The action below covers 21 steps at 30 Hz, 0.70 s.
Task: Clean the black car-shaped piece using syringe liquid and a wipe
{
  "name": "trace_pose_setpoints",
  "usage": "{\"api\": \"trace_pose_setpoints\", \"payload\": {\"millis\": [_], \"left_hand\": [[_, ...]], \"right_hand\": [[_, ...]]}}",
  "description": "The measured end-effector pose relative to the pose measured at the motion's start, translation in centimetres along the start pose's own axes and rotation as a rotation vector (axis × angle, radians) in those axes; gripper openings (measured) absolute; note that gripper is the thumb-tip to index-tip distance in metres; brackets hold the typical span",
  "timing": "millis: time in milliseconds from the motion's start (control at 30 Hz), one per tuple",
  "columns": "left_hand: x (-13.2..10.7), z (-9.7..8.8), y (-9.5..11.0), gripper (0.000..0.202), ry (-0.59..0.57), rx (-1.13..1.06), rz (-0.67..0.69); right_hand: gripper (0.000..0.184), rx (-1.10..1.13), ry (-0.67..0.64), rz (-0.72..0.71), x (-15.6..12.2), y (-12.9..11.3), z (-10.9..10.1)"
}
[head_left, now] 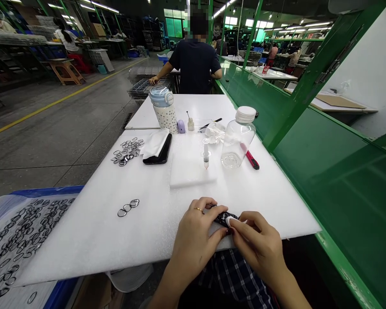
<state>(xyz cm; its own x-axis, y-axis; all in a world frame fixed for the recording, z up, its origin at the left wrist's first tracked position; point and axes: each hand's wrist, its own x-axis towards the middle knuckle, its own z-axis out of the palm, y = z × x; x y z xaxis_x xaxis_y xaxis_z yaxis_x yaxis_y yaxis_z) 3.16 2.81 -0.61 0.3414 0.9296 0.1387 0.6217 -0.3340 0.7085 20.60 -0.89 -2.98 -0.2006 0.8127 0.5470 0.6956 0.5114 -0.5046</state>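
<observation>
Both hands meet at the near edge of the white foam-covered table (pixel 122 240). My left hand (pixel 197 234) is closed, pinching a small dark glossy part (pixel 223 216) between thumb and fingers. My right hand (pixel 259 242) is closed too, pressing a small white swab or cloth tip (pixel 230 221) against that part. Three dark ring-shaped lenses (pixel 128 207) lie in a row to the left of my hands. A syringe (pixel 206 155) stands on a white foam pad (pixel 193 169) just beyond.
A clear plastic bottle (pixel 237 137), a red cutter (pixel 252 160), a black phone under a tissue (pixel 157 151), a patterned cup (pixel 164 109) and a pile of rings (pixel 127 151) sit further back. A tray of rings (pixel 16 240) lies at left. A person works ahead; a green frame (pixel 312 141) runs along the right.
</observation>
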Motion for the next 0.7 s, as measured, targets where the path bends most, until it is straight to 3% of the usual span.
{"api": "trace_pose_setpoints", "payload": {"millis": [133, 333, 700], "left_hand": [[0.1, -0.6, 0.0, 0.042, -0.054, -0.037, 0.016], [0.0, -0.8, 0.0, 0.040, -0.064, -0.048, 0.001], [-0.1, -0.7, -0.1, 0.037, -0.056, -0.052, 0.030]], "right_hand": [[0.026, 0.070, -0.018, -0.089, 0.1, 0.0, -0.5], [0.020, 0.064, 0.185, 0.065, 0.5, 0.7, -1.8], [0.024, 0.016, 0.053, -0.029, -0.1, 0.6, 0.1]]}}
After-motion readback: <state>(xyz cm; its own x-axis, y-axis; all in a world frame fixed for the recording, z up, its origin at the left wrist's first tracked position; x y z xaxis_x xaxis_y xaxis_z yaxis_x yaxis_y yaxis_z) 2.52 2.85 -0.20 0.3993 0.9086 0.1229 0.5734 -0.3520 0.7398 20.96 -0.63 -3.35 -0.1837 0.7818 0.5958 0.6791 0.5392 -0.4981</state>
